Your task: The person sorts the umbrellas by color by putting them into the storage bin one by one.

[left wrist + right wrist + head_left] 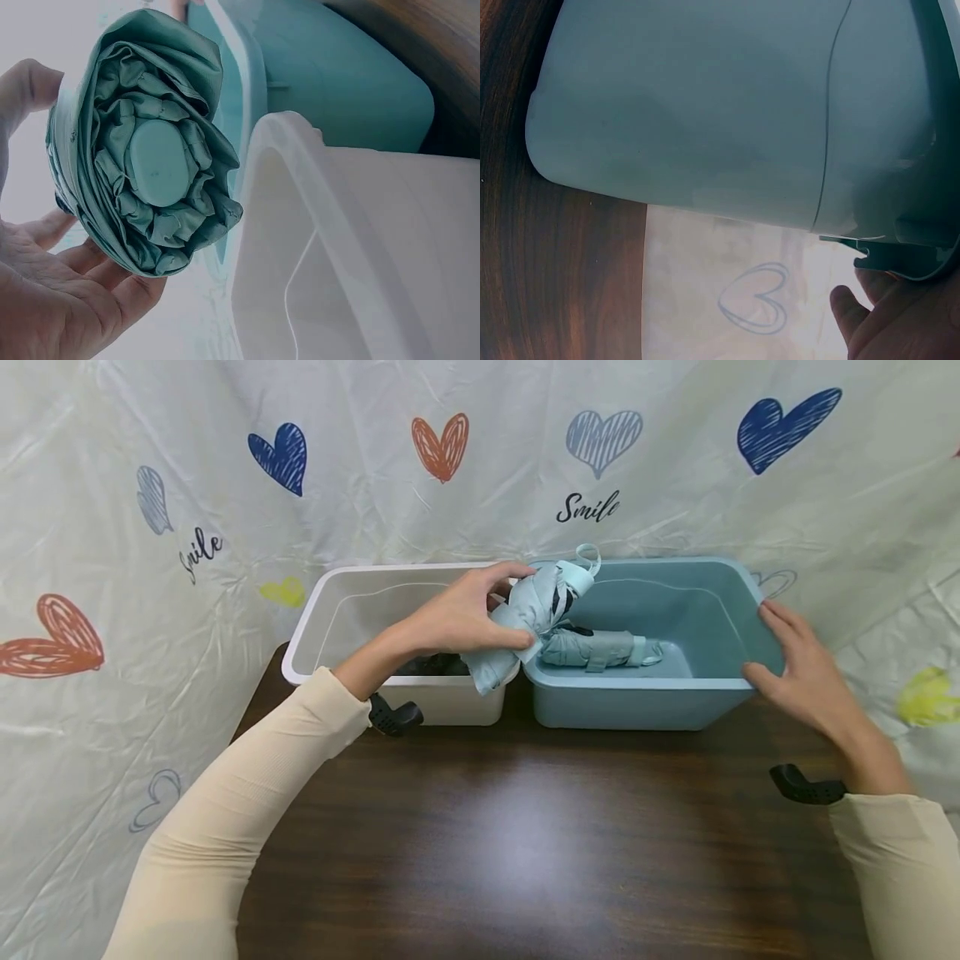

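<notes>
My left hand (472, 614) grips a folded light-blue umbrella (534, 602), tilted above the neighbouring rims of two bins. Its strap loop points up and to the right. In the left wrist view, the gathered cloth of the held umbrella (82, 165) surrounds a pale oval tip. A second folded umbrella (596, 648) of similar colour lies inside the blue bin (622, 703). On that bin's right rim, my right hand (806, 672) holds on, thumb toward the front corner. The right wrist view has fingers (849, 309) right under the rim's lip.
Left of the blue bin stands a white bin (311, 635) with dark items (431, 666) low inside, partly hidden by my left arm. Both bins stand on a dark wooden table (525, 835), backed by a white cloth (510, 502) printed with hearts.
</notes>
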### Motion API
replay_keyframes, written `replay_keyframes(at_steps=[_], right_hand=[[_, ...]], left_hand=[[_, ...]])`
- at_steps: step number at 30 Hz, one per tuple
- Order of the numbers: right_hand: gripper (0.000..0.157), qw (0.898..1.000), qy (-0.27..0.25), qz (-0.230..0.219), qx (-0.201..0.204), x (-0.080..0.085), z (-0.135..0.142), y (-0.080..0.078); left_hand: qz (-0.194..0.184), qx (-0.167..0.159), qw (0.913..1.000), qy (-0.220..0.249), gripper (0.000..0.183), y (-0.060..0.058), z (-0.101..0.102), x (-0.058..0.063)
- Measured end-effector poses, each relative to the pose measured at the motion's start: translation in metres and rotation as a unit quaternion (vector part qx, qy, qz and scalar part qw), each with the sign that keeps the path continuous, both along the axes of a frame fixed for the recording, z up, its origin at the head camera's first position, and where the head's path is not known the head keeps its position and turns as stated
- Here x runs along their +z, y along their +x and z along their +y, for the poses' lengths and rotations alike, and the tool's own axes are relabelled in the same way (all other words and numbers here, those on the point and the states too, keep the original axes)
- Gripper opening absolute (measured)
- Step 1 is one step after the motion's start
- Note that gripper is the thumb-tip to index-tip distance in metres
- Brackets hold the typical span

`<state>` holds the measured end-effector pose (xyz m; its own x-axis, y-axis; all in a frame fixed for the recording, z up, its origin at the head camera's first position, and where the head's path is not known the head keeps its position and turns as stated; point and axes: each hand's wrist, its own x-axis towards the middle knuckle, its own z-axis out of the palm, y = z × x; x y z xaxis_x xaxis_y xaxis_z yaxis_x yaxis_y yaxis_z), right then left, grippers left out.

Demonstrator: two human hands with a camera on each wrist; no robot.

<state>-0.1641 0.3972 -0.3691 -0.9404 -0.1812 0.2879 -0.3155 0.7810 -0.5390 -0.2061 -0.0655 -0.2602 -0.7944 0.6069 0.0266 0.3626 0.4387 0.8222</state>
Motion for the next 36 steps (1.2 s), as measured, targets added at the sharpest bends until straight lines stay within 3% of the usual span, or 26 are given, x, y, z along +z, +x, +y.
replay_keyframes(at_steps=[7,18,24,31,36], right_hand=[[0.083,1.000,0.004,-0.011,-0.010,0.000,0.001,0.004],[0.083,1.000,-0.004,-0.002,-0.009,-0.003,0.003,0.004],[0.083,1.000,-0.008,-0.006,-0.012,0.001,0.002,0.004],[0.081,1.000,-0.013,-0.001,-0.011,0.003,-0.001,0.000],[0.081,1.000,-0.010,-0.003,-0.013,0.002,-0.002,0.003]], left_hand=[[0.028,-0.005,0.9990,-0.035,0.084,-0.006,0.010,0.002],[0.053,-0.048,0.9952,-0.067,0.084,-0.017,0.023,0.004],[0.097,-0.072,0.9882,-0.094,0.085,-0.022,0.037,0.006],[0.123,-0.096,0.9814,-0.112,0.085,-0.023,0.056,0.008],[0.120,-0.112,0.9772,-0.134,0.086,-0.025,0.069,0.008]])
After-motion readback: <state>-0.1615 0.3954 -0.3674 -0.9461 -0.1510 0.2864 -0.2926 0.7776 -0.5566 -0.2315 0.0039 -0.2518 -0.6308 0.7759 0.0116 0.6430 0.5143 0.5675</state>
